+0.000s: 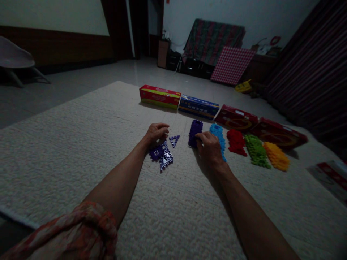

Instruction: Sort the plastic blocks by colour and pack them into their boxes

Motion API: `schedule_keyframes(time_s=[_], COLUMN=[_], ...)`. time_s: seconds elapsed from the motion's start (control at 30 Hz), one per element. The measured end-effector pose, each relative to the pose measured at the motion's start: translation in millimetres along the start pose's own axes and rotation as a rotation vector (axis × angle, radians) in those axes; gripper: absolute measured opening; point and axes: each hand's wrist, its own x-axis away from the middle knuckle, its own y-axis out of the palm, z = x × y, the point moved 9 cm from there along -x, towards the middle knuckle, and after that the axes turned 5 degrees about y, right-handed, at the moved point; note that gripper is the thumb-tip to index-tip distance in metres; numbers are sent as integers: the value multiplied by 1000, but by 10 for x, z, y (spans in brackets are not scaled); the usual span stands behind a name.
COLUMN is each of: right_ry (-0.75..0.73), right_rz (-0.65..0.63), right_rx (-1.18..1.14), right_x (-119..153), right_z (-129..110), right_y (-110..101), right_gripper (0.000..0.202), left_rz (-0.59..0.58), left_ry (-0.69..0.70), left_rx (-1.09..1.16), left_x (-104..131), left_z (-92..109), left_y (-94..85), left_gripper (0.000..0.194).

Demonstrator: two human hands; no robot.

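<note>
My left hand (157,133) rests at the upper edge of a small pile of purple notched pieces (166,159), its fingers curled; what they hold, if anything, is hidden. Just right of it a purple triangular piece (174,140) lies apart on the mat. My right hand (210,147) has its fingertips closed at the right side of a purple stack (195,131). Beside that hand is a light blue stack (218,135), partly covered by it. Further right lie red (236,142), green (257,151) and orange (276,156) stacks.
Behind the stacks stand a red and yellow-green box (159,96), a blue box (198,107) and two dark red boxes (236,118). All sit on a cream mat (81,141). A pale chair (16,57) is at far left, a striped curtain (311,65) at right.
</note>
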Motion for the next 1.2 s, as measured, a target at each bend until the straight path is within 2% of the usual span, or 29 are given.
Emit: schedule_keyframes(time_s=[0.2, 0.33, 0.43, 0.63, 0.77, 0.97, 1.2], right_ry=[16, -19, -115, -388, -455, -413, -383], right_rz=[7, 8, -41, -223, -263, -334, -262], right_rx=[22, -32, -142, -483, -509, -475, -565], right_x=[-12, -5, 61, 325, 422, 487, 436], right_z=[-14, -156, -425, -1139, -1392, -1481, -1448], right_y=[-44, -56, 13, 128, 169, 284, 215], right_gripper=[26, 22, 23, 24, 30, 35, 25], left_rz=[-1, -1, 16, 84, 70, 69, 68], left_ry=[2, 13, 10, -5, 3, -5, -8], left_rx=[24, 27, 56, 130, 143, 138, 116], left_x=[15, 14, 11, -26, -49, -42, -5], left_z=[7, 18, 33, 19, 8, -1, 22], left_y=[17, 2, -25, -91, -86, -77, -65], left_gripper=[18, 19, 20, 22, 21, 22, 26])
